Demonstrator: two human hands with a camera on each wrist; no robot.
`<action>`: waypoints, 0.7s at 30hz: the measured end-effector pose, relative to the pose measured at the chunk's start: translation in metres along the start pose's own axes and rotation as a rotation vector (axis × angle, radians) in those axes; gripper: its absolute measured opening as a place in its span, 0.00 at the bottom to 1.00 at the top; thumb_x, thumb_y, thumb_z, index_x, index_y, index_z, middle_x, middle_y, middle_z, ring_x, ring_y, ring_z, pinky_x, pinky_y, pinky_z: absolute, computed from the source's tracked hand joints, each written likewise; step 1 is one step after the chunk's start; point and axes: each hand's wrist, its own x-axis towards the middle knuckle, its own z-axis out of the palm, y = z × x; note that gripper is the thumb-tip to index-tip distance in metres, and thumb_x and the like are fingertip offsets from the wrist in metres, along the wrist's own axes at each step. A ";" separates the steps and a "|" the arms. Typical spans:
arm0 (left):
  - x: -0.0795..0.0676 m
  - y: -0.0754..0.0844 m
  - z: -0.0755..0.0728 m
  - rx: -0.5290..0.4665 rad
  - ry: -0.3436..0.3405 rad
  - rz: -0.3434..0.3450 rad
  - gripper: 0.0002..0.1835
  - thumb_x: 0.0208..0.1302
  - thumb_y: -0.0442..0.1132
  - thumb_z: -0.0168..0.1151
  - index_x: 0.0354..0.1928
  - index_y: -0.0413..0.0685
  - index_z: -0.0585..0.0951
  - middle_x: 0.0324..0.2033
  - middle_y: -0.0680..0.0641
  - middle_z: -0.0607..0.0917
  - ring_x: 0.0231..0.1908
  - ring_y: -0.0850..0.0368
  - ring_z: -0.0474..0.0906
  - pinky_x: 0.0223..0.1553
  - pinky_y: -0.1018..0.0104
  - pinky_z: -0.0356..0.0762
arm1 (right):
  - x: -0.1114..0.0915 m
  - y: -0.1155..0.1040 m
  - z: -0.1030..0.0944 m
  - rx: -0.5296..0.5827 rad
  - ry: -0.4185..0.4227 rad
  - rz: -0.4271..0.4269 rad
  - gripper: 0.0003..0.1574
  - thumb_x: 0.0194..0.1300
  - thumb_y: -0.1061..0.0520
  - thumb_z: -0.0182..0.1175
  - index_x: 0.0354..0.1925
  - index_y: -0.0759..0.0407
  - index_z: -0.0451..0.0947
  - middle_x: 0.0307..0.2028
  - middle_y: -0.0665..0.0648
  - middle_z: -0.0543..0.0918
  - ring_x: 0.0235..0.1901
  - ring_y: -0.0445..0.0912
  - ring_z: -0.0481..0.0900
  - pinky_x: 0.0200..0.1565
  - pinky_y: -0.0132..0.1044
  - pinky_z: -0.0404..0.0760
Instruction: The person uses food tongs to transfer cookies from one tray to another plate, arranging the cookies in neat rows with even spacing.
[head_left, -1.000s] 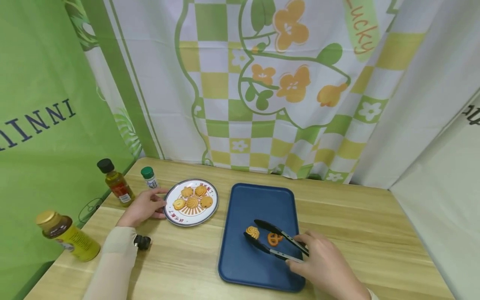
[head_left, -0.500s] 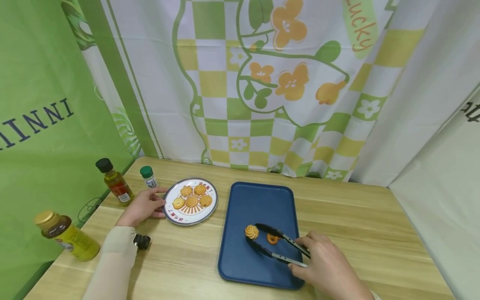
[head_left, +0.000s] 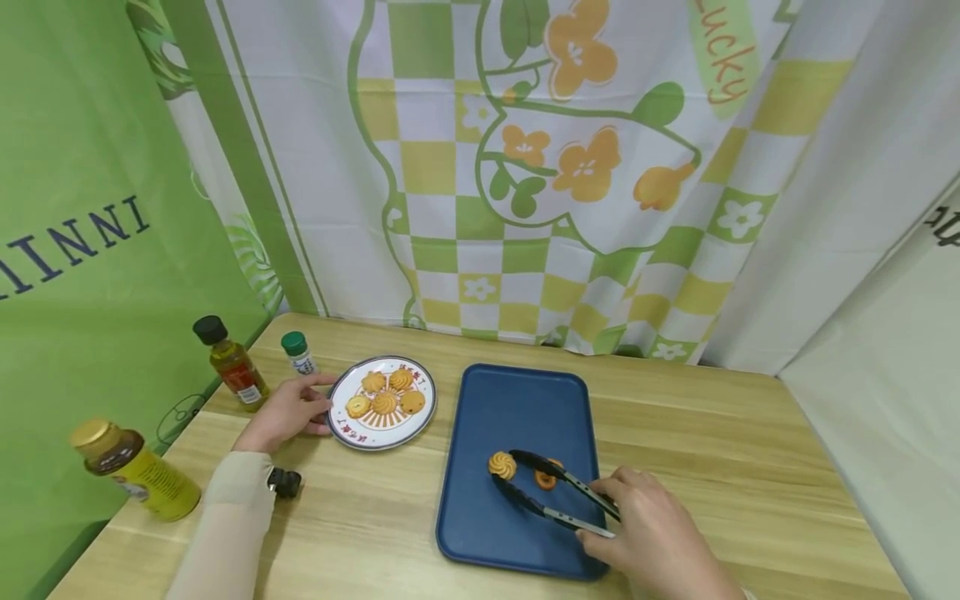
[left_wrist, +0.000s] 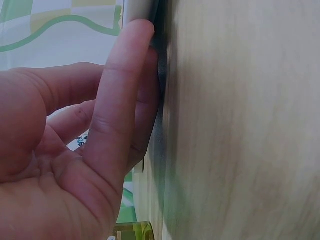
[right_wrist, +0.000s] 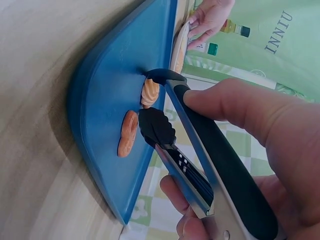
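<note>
My right hand (head_left: 651, 533) grips a pair of black-tipped metal tongs (right_wrist: 195, 135) over the blue tray (head_left: 517, 400). Their tips sit on either side of a swirled cookie (head_left: 502, 466), right at its edges. Close by on the tray lies a pretzel-shaped biscuit (right_wrist: 128, 134), partly behind one tong arm in the head view. On the left, my left hand (head_left: 288, 412) rests its spread fingers against the rim of a white plate (head_left: 386, 437). Several cookies (head_left: 385, 403) lie on that plate. In the left wrist view, a nearly straight finger (left_wrist: 117, 95) reaches the plate's edge.
Left of the plate stand a green-capped shaker (head_left: 299, 354), a black-capped oil bottle (head_left: 238, 371) and a yellow bottle (head_left: 157, 483) with a gold cap. A patterned curtain (head_left: 480, 250) hangs behind the wooden table (head_left: 690, 417).
The tongs' tips have come closer around the swirled cookie, which has shifted slightly and now sits between them. The left hand and plate hold their place.
</note>
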 end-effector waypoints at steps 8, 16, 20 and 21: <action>-0.001 0.001 0.001 0.002 0.004 -0.010 0.31 0.86 0.28 0.54 0.85 0.32 0.63 0.58 0.27 0.78 0.43 0.53 0.86 0.42 0.65 0.97 | 0.000 -0.005 0.002 0.006 0.003 0.021 0.38 0.54 0.36 0.87 0.56 0.54 0.91 0.51 0.53 0.88 0.52 0.53 0.86 0.53 0.60 0.92; 0.001 -0.002 0.000 -0.010 0.000 -0.007 0.31 0.87 0.28 0.54 0.85 0.32 0.62 0.60 0.27 0.77 0.44 0.53 0.86 0.43 0.64 0.98 | 0.002 -0.010 0.003 -0.019 0.037 -0.004 0.38 0.54 0.37 0.87 0.56 0.55 0.92 0.48 0.53 0.88 0.49 0.50 0.85 0.50 0.57 0.92; 0.000 -0.001 0.000 -0.013 0.001 -0.008 0.31 0.87 0.28 0.54 0.85 0.32 0.63 0.59 0.28 0.77 0.43 0.54 0.86 0.43 0.65 0.98 | 0.002 -0.013 0.003 -0.020 0.071 -0.021 0.37 0.53 0.39 0.88 0.56 0.55 0.92 0.46 0.53 0.87 0.46 0.49 0.85 0.48 0.55 0.92; 0.000 -0.001 0.000 -0.013 -0.001 -0.005 0.31 0.87 0.28 0.54 0.85 0.32 0.62 0.59 0.27 0.77 0.43 0.54 0.86 0.43 0.65 0.98 | 0.002 -0.013 0.003 -0.019 0.080 -0.026 0.37 0.53 0.39 0.88 0.55 0.55 0.92 0.46 0.53 0.87 0.46 0.49 0.85 0.48 0.56 0.92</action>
